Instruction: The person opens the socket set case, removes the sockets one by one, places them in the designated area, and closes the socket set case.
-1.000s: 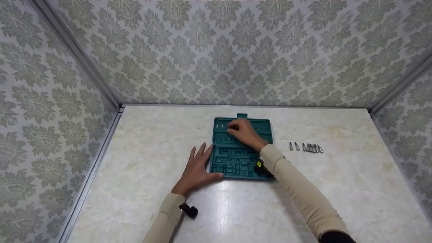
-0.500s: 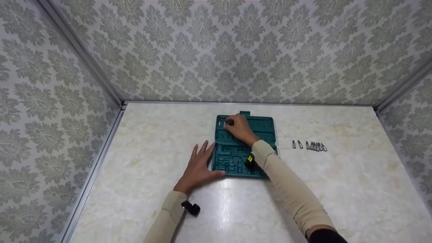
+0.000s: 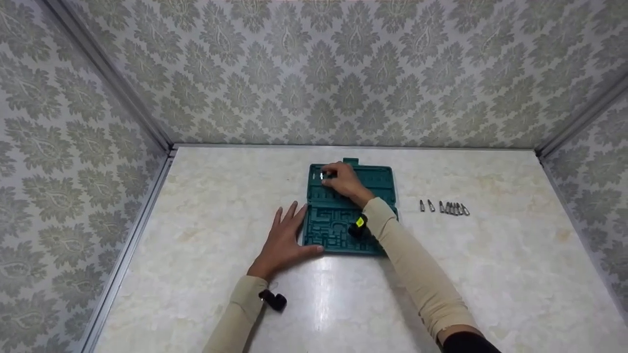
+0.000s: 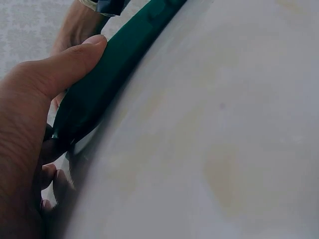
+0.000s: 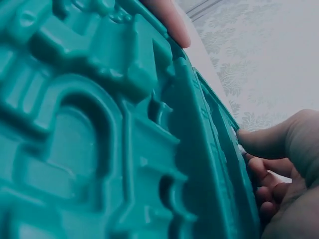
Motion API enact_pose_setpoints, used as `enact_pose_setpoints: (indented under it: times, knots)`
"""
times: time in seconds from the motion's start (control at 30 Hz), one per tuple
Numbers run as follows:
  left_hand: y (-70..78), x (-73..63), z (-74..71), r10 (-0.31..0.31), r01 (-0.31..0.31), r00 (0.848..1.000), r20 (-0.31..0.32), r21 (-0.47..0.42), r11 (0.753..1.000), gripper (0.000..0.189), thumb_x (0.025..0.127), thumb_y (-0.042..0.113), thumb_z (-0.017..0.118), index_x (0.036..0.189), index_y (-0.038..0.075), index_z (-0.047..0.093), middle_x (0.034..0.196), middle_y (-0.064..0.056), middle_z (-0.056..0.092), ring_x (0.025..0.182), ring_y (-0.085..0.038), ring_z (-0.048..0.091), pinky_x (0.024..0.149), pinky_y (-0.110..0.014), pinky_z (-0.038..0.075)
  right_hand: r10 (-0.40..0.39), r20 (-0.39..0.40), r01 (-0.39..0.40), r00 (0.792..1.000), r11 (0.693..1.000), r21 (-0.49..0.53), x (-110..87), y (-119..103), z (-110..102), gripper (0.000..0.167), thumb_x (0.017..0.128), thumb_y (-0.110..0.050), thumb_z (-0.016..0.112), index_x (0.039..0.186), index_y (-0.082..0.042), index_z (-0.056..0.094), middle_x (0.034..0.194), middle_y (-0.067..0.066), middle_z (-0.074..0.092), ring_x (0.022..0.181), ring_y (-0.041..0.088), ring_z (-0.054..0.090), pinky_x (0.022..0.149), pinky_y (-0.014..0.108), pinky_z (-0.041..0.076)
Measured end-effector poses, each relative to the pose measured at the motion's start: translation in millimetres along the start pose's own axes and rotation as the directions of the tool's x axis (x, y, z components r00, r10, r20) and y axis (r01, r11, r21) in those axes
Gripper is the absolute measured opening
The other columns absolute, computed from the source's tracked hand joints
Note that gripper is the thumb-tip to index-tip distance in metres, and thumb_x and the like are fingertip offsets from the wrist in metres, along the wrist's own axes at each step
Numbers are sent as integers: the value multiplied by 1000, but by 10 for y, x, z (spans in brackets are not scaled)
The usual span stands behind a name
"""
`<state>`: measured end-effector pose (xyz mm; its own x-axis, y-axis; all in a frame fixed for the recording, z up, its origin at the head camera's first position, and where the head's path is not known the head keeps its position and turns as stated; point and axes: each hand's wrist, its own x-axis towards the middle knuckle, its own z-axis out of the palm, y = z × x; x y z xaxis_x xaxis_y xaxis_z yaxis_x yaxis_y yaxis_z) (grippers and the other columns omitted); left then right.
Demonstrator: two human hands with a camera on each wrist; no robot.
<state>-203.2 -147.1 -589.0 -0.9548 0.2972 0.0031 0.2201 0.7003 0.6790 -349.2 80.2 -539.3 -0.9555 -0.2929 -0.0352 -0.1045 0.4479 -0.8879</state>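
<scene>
An open green plastic tool case (image 3: 324,226) lies flat, its moulded tray towards me and its lid (image 3: 378,179) folded back behind. My right hand (image 3: 346,180) reaches over the lid's left part, thumb and index finger pinching a small silvery screwdriver bit (image 3: 321,175) at a slot. Another bit (image 3: 314,176) sits in the lid just left of it. My left hand (image 3: 284,245) rests at the tray's near left corner, fingers spread along the side and the thumb (image 4: 82,59) on the front edge. In the right wrist view, the right fingertips (image 5: 244,137) are at the lid, partly hidden by its wall.
Right of the case, several metal bits (image 3: 454,209) lie in a loose row on the pale marbled table (image 3: 206,196). The lid's latch tab (image 3: 350,161) points to the back. Patterned wall panels (image 3: 294,88) enclose the table behind and at both sides.
My right hand has shifted left along the lid, from beside the two bits to the second one, which now shows between its fingertips. The left hand stays at the corner.
</scene>
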Motion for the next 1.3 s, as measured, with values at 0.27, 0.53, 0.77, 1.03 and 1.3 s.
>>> enact_pose_setpoints:
  times: [0.27, 0.53, 0.77, 1.03, 1.3]
  knots:
    - [21, 7, 1, 7, -7, 1000, -3, 5, 1000, 126, 79, 87, 75, 178, 28, 23, 185, -6, 15, 170, -39, -1, 134, -65, 13, -50, -136, 41, 989, 997, -70, -5, 27, 101, 23, 104, -4, 75, 126, 2, 77, 121, 18, 74, 113, 33, 66, 106, 50, 53]
    - [27, 50, 24, 44, -44, 999, -2, 0, 999, 126, 80, 86, 75, 178, 26, 23, 185, -7, 15, 171, -38, -2, 135, -65, 12, -11, -274, 17, 962, 1000, 19, 18, 40, 97, 16, 104, -8, 77, 116, 0, 83, 117, 15, 78, 107, 28, 69, 98, 44, 58]
    - [30, 76, 22, 76, -76, 997, -6, 18, 997, 127, 81, 84, 75, 178, 21, 24, 184, -9, 19, 171, -31, 5, 137, -57, 4, -16, -290, 95, 957, 961, 261, -112, 64, -161, 21, 105, -11, 77, 119, 3, 81, 120, 16, 76, 103, 20, 65, 92, 34, 54]
    - [13, 43, 10, 64, -64, 998, -4, 6, 998, 125, 81, 81, 78, 178, 22, 25, 183, -10, 20, 171, -31, 7, 137, -55, 3, -86, -193, 124, 977, 972, 197, -351, 150, -436, 29, 106, -10, 74, 127, 10, 75, 125, 23, 74, 102, 16, 66, 89, 29, 55]
    - [-7, 18, -16, 53, -53, 998, -17, -1, 999, 127, 79, 85, 77, 178, 23, 25, 184, -10, 19, 171, -33, 4, 137, -58, 4, -71, -162, 100, 984, 978, 183, -586, 217, -657, 30, 108, -13, 73, 129, 9, 74, 128, 20, 74, 107, 16, 66, 93, 25, 54]
